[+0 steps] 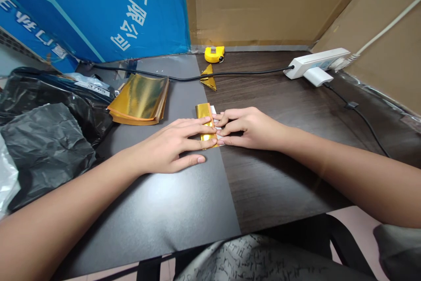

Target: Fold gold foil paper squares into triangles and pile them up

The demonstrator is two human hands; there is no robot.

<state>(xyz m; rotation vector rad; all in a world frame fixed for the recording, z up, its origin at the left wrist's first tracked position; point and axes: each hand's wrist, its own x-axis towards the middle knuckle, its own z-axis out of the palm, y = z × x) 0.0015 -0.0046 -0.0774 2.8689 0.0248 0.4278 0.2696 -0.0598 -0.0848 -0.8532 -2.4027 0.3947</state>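
A sheet of gold foil paper (202,111), folded over with a pale strip of its underside showing along the right, lies on the table across the seam between its grey and dark wood parts. My left hand (176,143) rests flat over it, fingers stretched and fingertips pressing the gold face. From the right, my right hand (251,128) has bent fingers gathered at the paper's right edge, gripping the folded part. Left of the paper sits a stack of gold foil sheets (140,97). A small folded gold paper piece (208,82) lies behind it.
A yellow tape measure (213,55) stands near the back cardboard wall (256,7). A black cable (184,79) runs across the table to a white power strip (319,61). Crumpled black plastic bags (49,140) crowd the left side, below a blue printed panel (98,5).
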